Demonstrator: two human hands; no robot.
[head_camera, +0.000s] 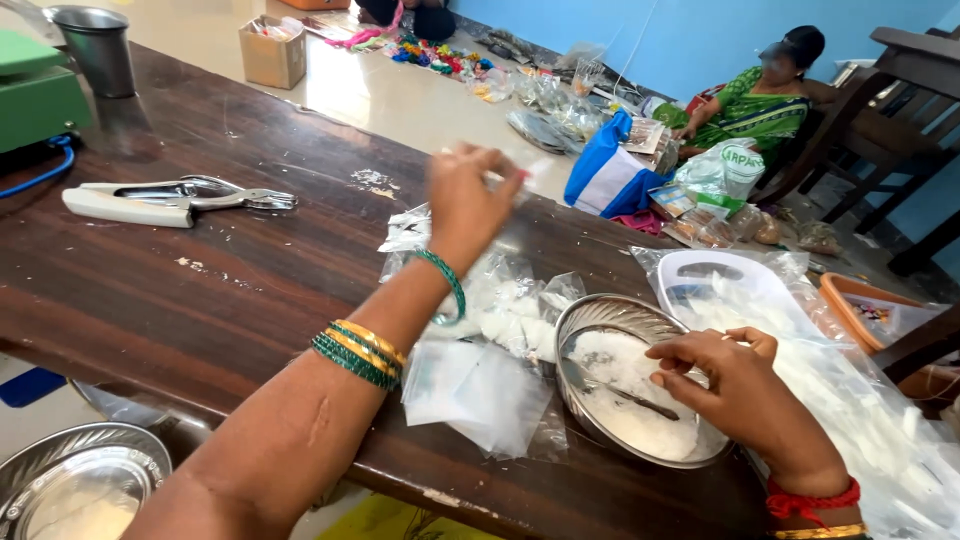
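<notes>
My left hand (468, 200) is raised above the dark wooden table (200, 260), its fingers pinching a small clear plastic pouch (510, 178) that is blurred. Green and gold bangles ring that forearm. My right hand (730, 385) rests over a round steel bowl (585, 320) of white powder, fingers curled at its right side; whether it grips the spoon (630, 397) lying in the bowl I cannot tell. Between my arms lie filled and empty clear pouches (480, 385) in a loose pile.
A white-handled sealing tool (170, 198) and a steel tumbler (98, 48) sit at the table's left, next to a green machine (30, 90). A large bag of white powder (850, 400) lies right. A steel plate (80, 485) sits below. A person in green (750, 105) sits on the floor among goods.
</notes>
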